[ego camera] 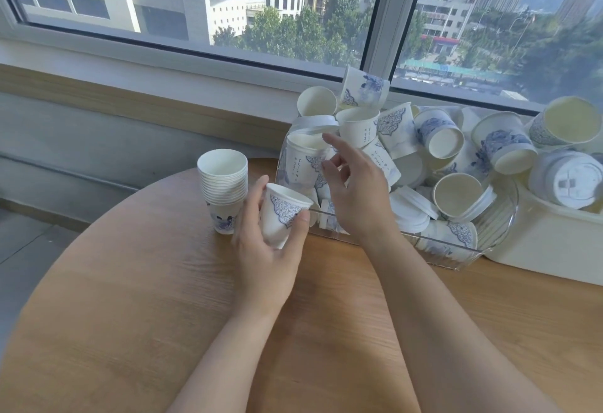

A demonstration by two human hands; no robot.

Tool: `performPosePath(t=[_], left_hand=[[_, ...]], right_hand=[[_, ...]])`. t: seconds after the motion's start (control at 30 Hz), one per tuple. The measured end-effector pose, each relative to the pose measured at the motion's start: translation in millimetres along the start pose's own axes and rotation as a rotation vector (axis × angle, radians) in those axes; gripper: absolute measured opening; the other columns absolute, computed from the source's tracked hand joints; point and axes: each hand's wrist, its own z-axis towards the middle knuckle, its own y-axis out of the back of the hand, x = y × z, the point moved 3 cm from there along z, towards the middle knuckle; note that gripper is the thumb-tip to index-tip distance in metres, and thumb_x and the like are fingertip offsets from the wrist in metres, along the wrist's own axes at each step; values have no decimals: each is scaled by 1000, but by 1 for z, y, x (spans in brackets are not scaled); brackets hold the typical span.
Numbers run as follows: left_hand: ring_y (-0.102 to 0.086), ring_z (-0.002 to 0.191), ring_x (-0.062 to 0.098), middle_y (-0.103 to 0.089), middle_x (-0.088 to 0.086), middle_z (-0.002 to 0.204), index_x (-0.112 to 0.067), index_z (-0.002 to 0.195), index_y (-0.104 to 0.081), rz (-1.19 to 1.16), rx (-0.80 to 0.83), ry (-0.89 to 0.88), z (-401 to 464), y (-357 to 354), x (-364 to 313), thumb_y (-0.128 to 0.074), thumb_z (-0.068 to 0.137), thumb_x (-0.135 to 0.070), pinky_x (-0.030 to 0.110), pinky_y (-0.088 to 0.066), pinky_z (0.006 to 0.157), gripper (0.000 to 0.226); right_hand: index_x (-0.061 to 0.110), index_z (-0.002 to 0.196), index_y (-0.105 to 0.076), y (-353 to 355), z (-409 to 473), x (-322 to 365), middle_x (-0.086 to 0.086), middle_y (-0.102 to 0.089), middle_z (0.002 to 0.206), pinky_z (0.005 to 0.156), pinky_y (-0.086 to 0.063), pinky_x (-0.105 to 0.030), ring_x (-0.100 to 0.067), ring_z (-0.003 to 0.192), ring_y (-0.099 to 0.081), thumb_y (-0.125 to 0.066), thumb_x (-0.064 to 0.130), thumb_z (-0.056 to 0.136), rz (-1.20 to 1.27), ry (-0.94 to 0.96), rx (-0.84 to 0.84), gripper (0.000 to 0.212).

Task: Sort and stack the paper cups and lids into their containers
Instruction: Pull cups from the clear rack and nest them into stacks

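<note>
My left hand grips a white paper cup with a blue pattern, tilted, just right of a stack of nested cups standing on the round wooden table. My right hand hovers with loosely spread fingers in front of a cup at the left end of a heap of cups and white lids in a clear plastic tray. I cannot tell whether the fingers touch that cup.
A white box at the right holds a stack of lids. Behind the table run a window sill and a large window. The table's near half is bare wood.
</note>
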Motion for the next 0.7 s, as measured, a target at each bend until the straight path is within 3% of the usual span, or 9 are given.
performPosePath(t=[0.1,0.27,0.53,0.7], left_hand=[[-49,138,-2,-57,-12,147,-24,150,-51,-4,-3,22,1,0,0,-74,85,-50,32,-42,116,74],[-53,137,5,-58,-13,145,-28,150,-50,1,25,36,1,-1,3,-78,87,-44,41,-46,114,70],[-52,133,5,-60,-16,138,-29,145,-54,55,87,-39,-2,-6,2,-81,85,-41,23,-43,110,67],[-55,131,9,-59,-23,136,-31,145,-53,131,133,-130,-6,-10,3,-80,83,-46,36,-45,110,68]], right_hand=[[32,128,-67,1,7,0,17,-60,89,75,-47,-28,7,76,-55,-60,29,103,-18,-7,5,26],[29,105,-71,9,5,2,14,-67,83,77,-52,-37,-8,76,-59,-68,27,99,-23,-9,-34,8],[28,101,-71,38,-26,0,17,-69,78,64,-44,-17,-6,71,-61,-67,28,100,213,-108,-114,4],[28,98,-70,53,-60,-9,17,-69,78,63,-47,-23,-8,69,-57,-65,22,102,375,-158,-144,9]])
